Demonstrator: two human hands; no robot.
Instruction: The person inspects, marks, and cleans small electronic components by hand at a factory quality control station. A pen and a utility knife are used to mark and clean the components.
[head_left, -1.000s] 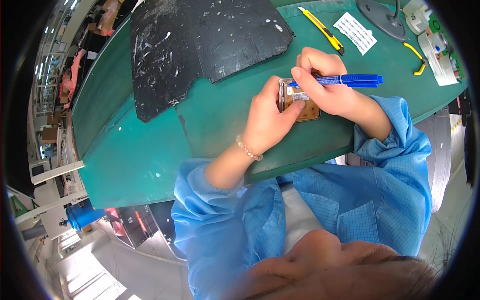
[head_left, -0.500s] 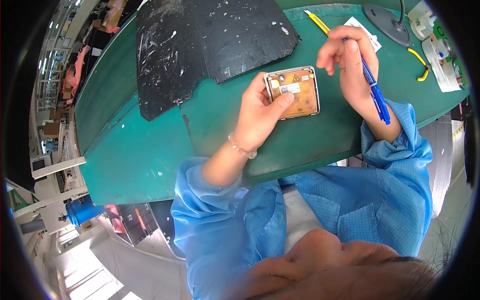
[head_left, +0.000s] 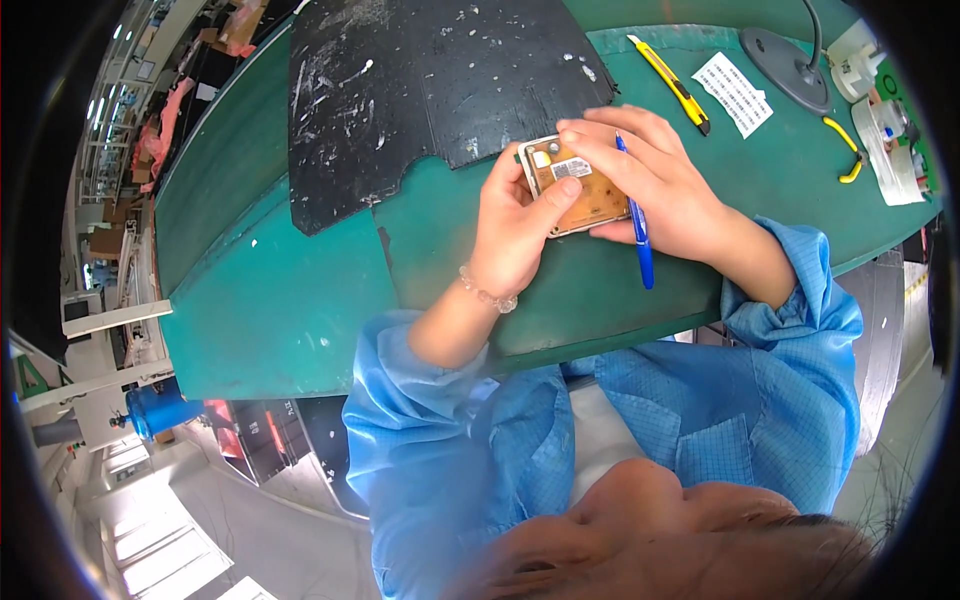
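My left hand (head_left: 508,225) grips a flat, square electronic module (head_left: 600,202) by its left side, thumb across its face. The module has a pale metal rim, an amber-brown face and a small white label (head_left: 571,168). My right hand (head_left: 665,185) is closed round a blue pen (head_left: 642,245), which slants down past the palm with its lower end sticking out. Fingers of that same hand lie over the module's upper right part and hide it, while the thumb is at its lower right edge.
A scuffed black mat (head_left: 450,80) covers part of the green work surface (head_left: 280,310). Beyond my right hand lie a yellow utility knife (head_left: 672,85), a white label sheet (head_left: 735,95) and a yellow curved tool (head_left: 845,150). A grey round stand base (head_left: 785,70) stands at the back right.
My right hand has come left and down onto the module, bringing the blue pen along. The utility knife and label sheet are now uncovered. My left hand keeps its hold.
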